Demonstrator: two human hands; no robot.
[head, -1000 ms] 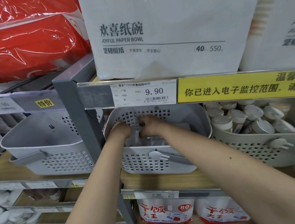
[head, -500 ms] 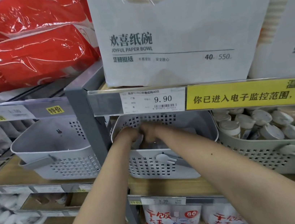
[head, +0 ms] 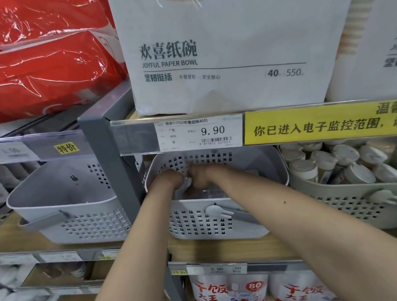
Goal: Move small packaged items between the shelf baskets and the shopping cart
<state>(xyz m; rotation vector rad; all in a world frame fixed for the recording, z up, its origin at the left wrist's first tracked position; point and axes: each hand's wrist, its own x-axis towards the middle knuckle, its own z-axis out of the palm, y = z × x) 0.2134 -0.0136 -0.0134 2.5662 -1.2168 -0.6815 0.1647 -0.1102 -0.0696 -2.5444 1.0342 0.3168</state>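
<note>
Both hands are down in the middle grey basket (head: 217,220), centre of frame, under the 9.90 price tag (head: 200,132). Left hand (head: 168,180) and right hand (head: 200,177) sit knuckle to knuckle near the basket's back-left corner. Fingers curl downward, but what they grip is hidden by the wrists and the front rim, so I can't tell if either has a hold. Something clear and glossy, likely the small packaged items (head: 206,192), shows just below the wrists inside the basket.

Shopping cart isn't in frame.

How I'd do it:
- Get a full wrap on the packs before lifting; film looks slippery.
- Lift straight up only a little. The shelf edge with the tag strip hangs right over the basket, little headroom.
- Then draw the hands toward the viewer, over the front rim and clear of the handle (head: 222,212).
- Don't drag the basket forward with it.
- Beige basket of cups (head: 351,195), right of frame, sits just beside; keep the right elbow off it.
</note>
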